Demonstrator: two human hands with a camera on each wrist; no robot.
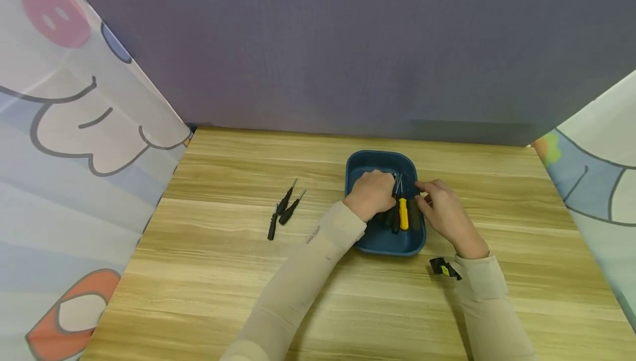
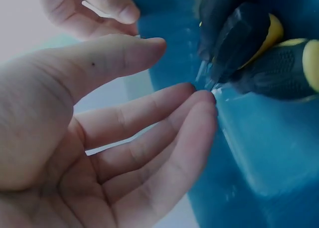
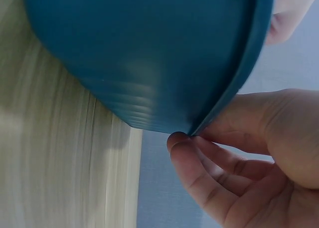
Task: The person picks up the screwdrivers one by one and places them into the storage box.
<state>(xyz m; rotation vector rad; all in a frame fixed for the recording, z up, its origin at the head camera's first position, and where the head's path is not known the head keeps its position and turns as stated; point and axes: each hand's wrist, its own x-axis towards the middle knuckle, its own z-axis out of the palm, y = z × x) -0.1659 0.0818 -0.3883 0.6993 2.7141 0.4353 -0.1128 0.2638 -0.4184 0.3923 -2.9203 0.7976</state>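
A blue plastic bin (image 1: 387, 248) holds several screwdrivers, among them a yellow-handled screwdriver (image 1: 403, 214). My left hand (image 1: 371, 192) reaches down into the bin. In the left wrist view its fingers are loosely extended, the thumb stands apart, and the fingertips are at the metal tips beside black-and-yellow handles (image 2: 279, 71); whether they touch is unclear. With thumb and fingertips my right hand (image 1: 444, 209) pinches the bin's right rim, also plain in the right wrist view, where the hand (image 3: 239, 163) is at the rim's corner.
Three small black screwdrivers (image 1: 284, 212) lie on the wooden table (image 1: 213, 272) left of the bin. A small black-and-yellow object (image 1: 444, 268) is beside my right cuff. A grey panel (image 1: 318, 52) stands behind the table, with printed cloth (image 1: 59, 201) at the sides.
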